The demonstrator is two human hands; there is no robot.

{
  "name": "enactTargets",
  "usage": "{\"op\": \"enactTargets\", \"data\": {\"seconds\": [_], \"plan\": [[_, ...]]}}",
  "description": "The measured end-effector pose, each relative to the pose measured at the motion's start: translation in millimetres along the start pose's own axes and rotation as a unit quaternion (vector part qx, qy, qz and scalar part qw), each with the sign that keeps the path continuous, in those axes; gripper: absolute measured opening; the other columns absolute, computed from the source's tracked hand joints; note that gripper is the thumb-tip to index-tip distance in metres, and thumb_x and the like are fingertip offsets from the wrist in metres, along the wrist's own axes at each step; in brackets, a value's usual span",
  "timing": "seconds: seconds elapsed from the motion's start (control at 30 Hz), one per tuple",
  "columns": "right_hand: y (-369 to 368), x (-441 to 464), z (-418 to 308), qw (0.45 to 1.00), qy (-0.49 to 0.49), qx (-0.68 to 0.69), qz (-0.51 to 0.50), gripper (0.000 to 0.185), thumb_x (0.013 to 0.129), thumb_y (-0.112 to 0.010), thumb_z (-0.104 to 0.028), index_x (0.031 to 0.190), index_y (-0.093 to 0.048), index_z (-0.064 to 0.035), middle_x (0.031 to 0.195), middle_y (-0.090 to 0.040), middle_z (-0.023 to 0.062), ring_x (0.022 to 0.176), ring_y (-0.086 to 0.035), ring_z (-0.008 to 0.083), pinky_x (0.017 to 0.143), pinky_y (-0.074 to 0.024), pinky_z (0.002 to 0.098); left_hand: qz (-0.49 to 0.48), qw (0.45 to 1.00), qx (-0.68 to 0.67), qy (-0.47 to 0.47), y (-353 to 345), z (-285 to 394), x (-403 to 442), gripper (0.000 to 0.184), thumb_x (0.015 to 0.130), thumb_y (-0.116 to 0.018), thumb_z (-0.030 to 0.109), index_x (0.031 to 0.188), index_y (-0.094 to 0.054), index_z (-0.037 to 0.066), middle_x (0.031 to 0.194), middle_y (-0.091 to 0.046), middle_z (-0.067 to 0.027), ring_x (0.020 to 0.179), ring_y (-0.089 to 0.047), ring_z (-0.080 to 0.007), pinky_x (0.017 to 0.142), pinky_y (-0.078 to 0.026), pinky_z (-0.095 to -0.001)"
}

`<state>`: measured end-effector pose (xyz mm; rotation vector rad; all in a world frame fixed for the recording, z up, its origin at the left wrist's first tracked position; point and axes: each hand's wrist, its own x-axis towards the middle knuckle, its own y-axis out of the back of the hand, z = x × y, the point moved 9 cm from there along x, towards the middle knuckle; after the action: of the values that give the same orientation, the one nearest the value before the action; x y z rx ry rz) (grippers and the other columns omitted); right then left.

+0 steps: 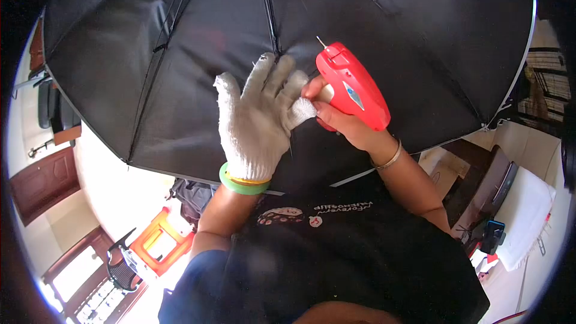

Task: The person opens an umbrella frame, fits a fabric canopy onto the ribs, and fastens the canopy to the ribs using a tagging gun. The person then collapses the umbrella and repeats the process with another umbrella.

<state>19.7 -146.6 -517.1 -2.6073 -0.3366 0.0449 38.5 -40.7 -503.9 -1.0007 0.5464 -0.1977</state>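
My left hand (255, 123) wears a white knitted glove, its fingers stretched and spread in front of the dark inner side of a black umbrella (396, 42). The fingertips overlap the lower end of a black rib (269, 9); whether they touch it I cannot tell. My right hand (354, 129) is closed around a red tagging gun (357, 87) with a pale trigger and a thin metal needle pointing up and left. The gloved left thumb reaches across to the right fingers and appears to touch them. A green bangle (243, 187) circles my left wrist.
The open canopy spans most of the view, its rim (90, 129) curving close to my body. At lower left are an orange-red plastic stool (161, 241) and a black chair (125, 271). Dark wooden furniture (498, 174) with a white cloth (528, 216) stands at right.
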Motion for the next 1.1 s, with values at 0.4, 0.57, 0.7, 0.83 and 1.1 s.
{"op": "enactTargets", "data": {"seconds": [0.4,0.57,0.7,0.83,1.1], "plan": [[4.2,1.7,-7.2,0.986,0.075,-0.149,-0.028,0.020,0.089,-0.057,0.003,0.109,-0.057,-0.0021,0.103,-0.057,0.0043,0.100,-0.056,0.0137,0.089,-0.0451,0.0298,0.013,0.999,-0.005,0.037,12.7,-3.6,2.4,0.088,0.090,-0.042,0.065,0.144,-0.023,-0.003,0.144,-0.031,-0.0228,0.127,-0.042,-0.0347,0.093,-0.051,-0.0442],[-4.4,1.0,-25.4,0.963,0.130,-0.237,-0.018,0.016,0.088,-0.057,0.003,0.104,-0.059,-0.0015,0.096,-0.059,0.0038,0.092,-0.058,0.0135,0.083,-0.0472,0.0289,0.011,0.999,-0.034,0.038,15.1,-5.5,2.5,0.084,0.091,-0.042,0.063,0.142,-0.029,-0.003,0.141,-0.037,-0.0220,0.123,-0.047,-0.0336,0.092,-0.051,-0.0442],[0.0,-2.8,-24.4,0.966,0.124,-0.220,0.055,0.013,0.088,-0.057,0.002,0.100,-0.061,-0.0014,0.091,-0.060,0.0032,0.086,-0.058,0.0128,0.080,-0.0486,0.0286,0.016,1.000,0.007,0.021,11.4,-1.3,2.9,0.079,0.093,-0.042,0.061,0.137,-0.035,-0.004,0.135,-0.044,-0.0215,0.115,-0.053,-0.0315,0.093,-0.051,-0.0445],[-6.5,-13.2,-20.4,0.937,0.102,-0.315,0.108,0.017,0.088,-0.058,0.000,0.105,-0.059,-0.0021,0.091,-0.060,0.0033,0.084,-0.058,0.0117,0.079,-0.0484,0.0275,-0.041,0.998,-0.051,0.012,-0.8,1.1,5.3,0.073,0.094,-0.041,0.060,0.131,-0.044,-0.003,0.127,-0.052,-0.0195,0.105,-0.058,-0.0281,0.087,-0.052,-0.0407],[16.0,-6.9,-4.5,0.958,0.094,-0.144,0.230,0.040,0.088,-0.058,-0.007,0.126,-0.050,-0.0010,0.100,-0.063,0.0110,0.089,-0.065,0.0177,0.076,-0.0533,0.0299,0.150,0.918,0.322,-0.174,53.6,47.7,-7.6,0.049,0.091,-0.056,0.046,0.114,-0.059,0.003,0.095,-0.068,-0.0118,0.077,-0.064,-0.0220,0.069,-0.050,-0.0343]]}}
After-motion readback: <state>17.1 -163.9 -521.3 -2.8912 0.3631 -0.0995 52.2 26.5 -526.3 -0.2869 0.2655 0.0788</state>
